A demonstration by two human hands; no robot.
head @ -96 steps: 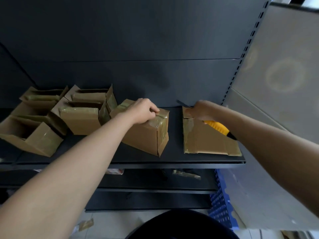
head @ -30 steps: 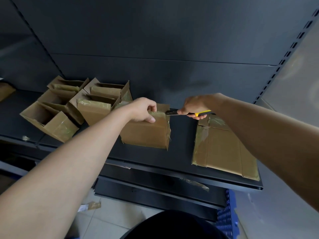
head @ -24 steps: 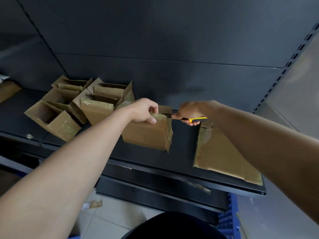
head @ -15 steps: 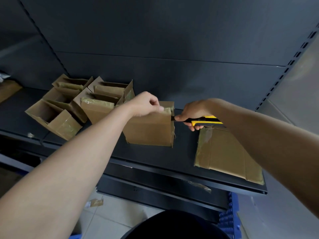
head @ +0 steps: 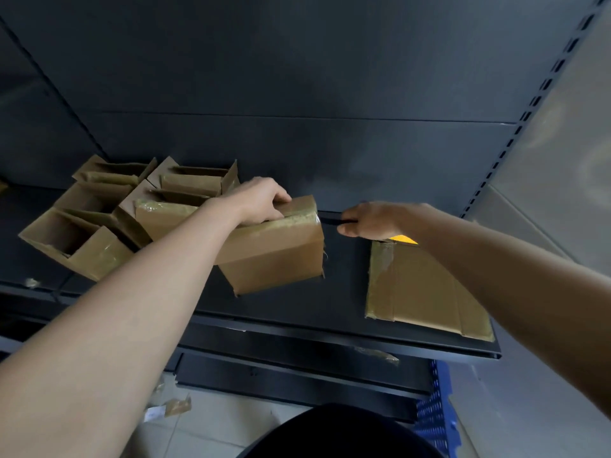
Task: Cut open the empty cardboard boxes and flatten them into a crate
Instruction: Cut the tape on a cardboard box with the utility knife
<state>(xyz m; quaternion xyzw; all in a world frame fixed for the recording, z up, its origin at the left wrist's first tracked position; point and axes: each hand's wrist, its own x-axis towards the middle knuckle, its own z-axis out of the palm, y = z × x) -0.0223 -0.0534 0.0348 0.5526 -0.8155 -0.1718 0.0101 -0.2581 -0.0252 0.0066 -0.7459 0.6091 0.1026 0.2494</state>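
Note:
A taped cardboard box (head: pixel 274 256) stands tilted on the dark shelf (head: pixel 330 312) in the middle. My left hand (head: pixel 261 201) grips its top edge from above. Just right of the box, my right hand (head: pixel 370 219) holds a yellow and black utility knife (head: pixel 401 239); the dark blade end reaches to the box's upper right corner. A flattened cardboard box (head: pixel 420 285) lies on the shelf at the right, under my right forearm.
Several opened cardboard boxes (head: pixel 109 209) are clustered at the left of the shelf. A blue crate (head: pixel 436 411) shows below the shelf at the lower right. Tape scraps (head: pixel 172 406) lie on the tiled floor. A grey wall panel rises at the right.
My right hand brought the knife from the flattened box over to the held box's top right corner and has drawn back to the right a little. The box has tipped further under my left hand.

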